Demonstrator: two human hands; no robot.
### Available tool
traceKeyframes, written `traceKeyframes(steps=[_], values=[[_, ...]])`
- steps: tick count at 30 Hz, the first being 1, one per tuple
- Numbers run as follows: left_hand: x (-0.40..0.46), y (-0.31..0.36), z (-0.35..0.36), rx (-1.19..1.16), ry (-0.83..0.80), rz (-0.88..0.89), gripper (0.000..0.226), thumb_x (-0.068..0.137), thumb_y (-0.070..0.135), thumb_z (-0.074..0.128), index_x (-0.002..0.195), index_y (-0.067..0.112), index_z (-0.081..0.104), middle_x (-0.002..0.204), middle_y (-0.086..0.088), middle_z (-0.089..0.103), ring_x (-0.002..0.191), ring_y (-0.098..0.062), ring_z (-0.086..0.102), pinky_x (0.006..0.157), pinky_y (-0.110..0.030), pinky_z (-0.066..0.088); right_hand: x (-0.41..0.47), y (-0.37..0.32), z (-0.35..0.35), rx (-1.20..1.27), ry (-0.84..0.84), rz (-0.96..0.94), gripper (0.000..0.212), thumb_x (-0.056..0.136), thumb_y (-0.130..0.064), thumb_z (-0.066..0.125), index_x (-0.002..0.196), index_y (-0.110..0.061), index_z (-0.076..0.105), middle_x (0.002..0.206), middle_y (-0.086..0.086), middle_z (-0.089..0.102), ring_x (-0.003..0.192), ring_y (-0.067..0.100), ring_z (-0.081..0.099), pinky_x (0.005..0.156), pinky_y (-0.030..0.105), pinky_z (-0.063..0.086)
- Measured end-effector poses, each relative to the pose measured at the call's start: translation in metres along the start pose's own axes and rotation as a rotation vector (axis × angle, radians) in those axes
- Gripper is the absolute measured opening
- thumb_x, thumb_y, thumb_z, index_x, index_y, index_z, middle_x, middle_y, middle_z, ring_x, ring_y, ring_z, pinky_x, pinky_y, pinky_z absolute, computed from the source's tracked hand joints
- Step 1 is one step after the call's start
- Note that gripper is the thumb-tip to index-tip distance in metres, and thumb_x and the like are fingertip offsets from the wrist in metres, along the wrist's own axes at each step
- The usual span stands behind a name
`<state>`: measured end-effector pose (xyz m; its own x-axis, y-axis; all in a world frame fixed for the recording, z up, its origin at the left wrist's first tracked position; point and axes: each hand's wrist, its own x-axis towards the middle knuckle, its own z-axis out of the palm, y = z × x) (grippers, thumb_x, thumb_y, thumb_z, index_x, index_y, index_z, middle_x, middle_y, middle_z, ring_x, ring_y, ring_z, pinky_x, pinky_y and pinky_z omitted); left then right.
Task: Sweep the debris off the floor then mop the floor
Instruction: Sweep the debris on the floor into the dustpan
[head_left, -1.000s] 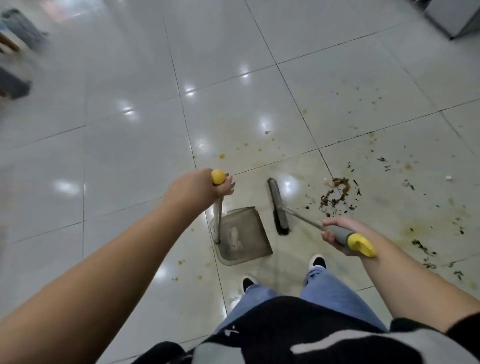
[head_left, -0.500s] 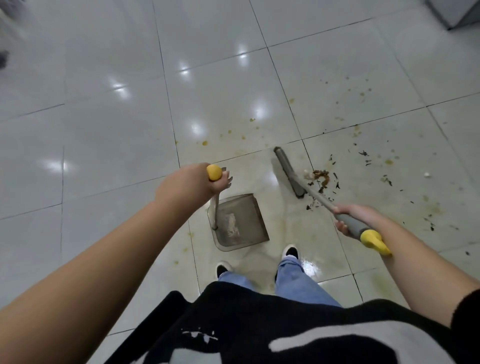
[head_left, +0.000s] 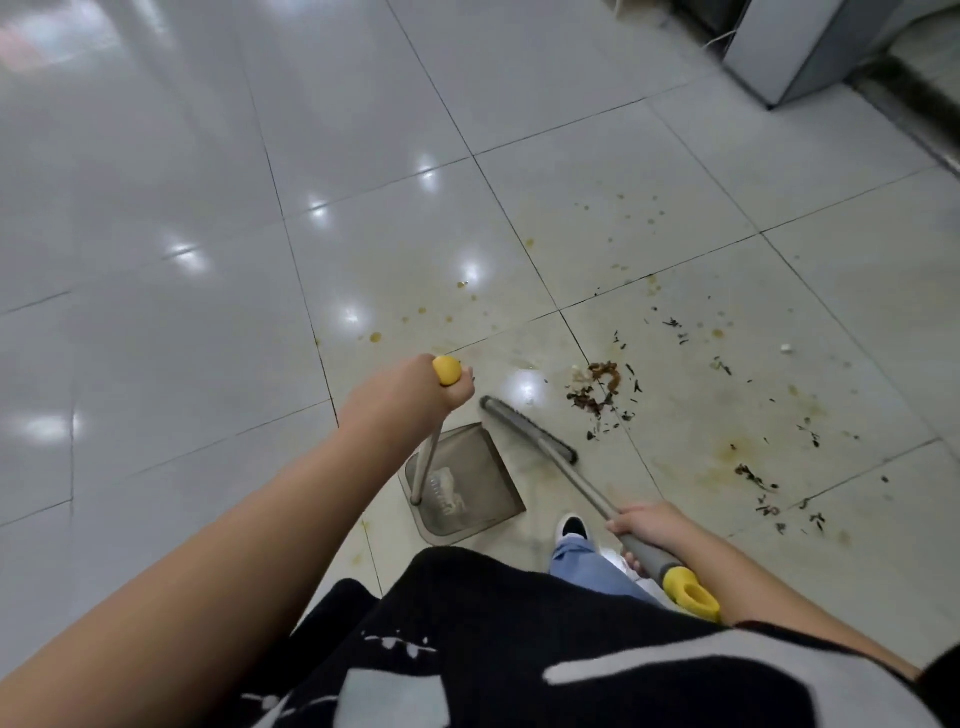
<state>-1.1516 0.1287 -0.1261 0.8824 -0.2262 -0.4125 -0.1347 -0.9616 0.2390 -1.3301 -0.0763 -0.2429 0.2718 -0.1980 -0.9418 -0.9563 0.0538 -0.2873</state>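
Left hand grips the dustpan handle; right hand grips the broom. Debris lies right of the bristles: reach past it, then draw short strokes panward, lip flat on the floor.

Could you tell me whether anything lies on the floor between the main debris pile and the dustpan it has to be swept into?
Only the broom head, held by the right hand. It lies between the debris pile and the dustpan, which the left hand steadies. Otherwise just stained tile lies between; the broom must get behind the pile.
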Motion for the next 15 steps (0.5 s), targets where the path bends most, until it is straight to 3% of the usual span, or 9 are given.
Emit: traceKeyframes(steps=[3, 8, 12, 15], values=[[-0.001, -0.011, -0.008, -0.053, -0.009, 0.06, 0.046, 0.087, 0.058, 0.041, 0.073, 0.015, 0.048, 0.061, 0.0, 0.05, 0.062, -0.023, 0.053, 0.056, -0.028, 0.039, -0.013, 0.008, 0.001, 0.157, 0.038, -0.001, 0.031, 0.09, 0.001, 0.054, 0.121, 0.007, 0.055, 0.058, 0.015, 0.049, 0.033, 0.018, 0.043, 0.034, 0.017, 0.039], [0.002, -0.023, -0.032, -0.119, 0.017, 0.153, 0.042, 0.087, 0.052, 0.048, 0.074, 0.011, 0.049, 0.05, 0.002, 0.045, 0.046, -0.015, 0.045, 0.048, -0.022, 0.035, -0.039, 0.013, 0.003, 0.328, 0.132, -0.031, 0.038, 0.092, -0.002, 0.054, 0.13, -0.007, 0.052, 0.064, 0.017, 0.051, 0.046, 0.02, 0.044, 0.034, 0.017, 0.041], [-0.001, -0.016, -0.036, -0.078, -0.019, 0.258, 0.039, 0.088, 0.048, 0.048, 0.081, 0.01, 0.054, 0.05, 0.003, 0.047, 0.044, -0.015, 0.043, 0.048, -0.021, 0.036, -0.067, 0.046, 0.011, 0.44, 0.194, 0.026, 0.012, 0.092, -0.003, 0.055, 0.104, -0.005, 0.056, 0.066, 0.016, 0.05, 0.047, 0.02, 0.044, 0.032, 0.016, 0.04], [-0.01, -0.003, -0.029, -0.035, -0.082, 0.319, 0.045, 0.087, 0.051, 0.049, 0.085, 0.006, 0.055, 0.06, -0.005, 0.052, 0.054, -0.024, 0.049, 0.059, -0.03, 0.045, -0.085, 0.087, 0.007, 0.574, 0.223, 0.094, 0.006, 0.093, -0.006, 0.054, 0.09, -0.002, 0.055, 0.067, 0.016, 0.049, 0.04, 0.018, 0.047, 0.03, 0.015, 0.039]])
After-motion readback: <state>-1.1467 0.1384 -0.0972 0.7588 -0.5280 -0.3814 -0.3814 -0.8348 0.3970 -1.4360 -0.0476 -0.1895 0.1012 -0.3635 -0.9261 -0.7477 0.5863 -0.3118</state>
